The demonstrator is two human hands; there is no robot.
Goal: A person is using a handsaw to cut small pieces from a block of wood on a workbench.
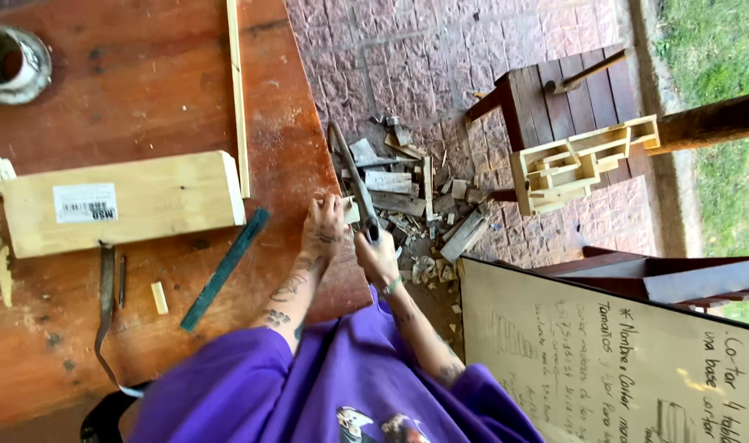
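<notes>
My left hand (pixel 325 226) presses a small pale wood piece (pixel 350 212) against the edge of the reddish wooden table (pixel 145 90). My right hand (pixel 377 254) grips the handle of a hand saw (pixel 354 180), whose blade runs up and away past the table edge, right beside the small piece. Both forearms come out of purple sleeves. Below the saw, a heap of wood offcuts (pixel 407 197) lies on the brick floor.
On the table lie a thick pale wood block (pixel 124 201) with a label, a thin wood strip (pixel 237 90), a dark green flat bar (pixel 225 269), a curved metal tool (pixel 105 303) and a tin (pixel 12 64). A small wooden frame (pixel 579 164) rests on a dark stool; a handwritten board (pixel 604 361) leans at right.
</notes>
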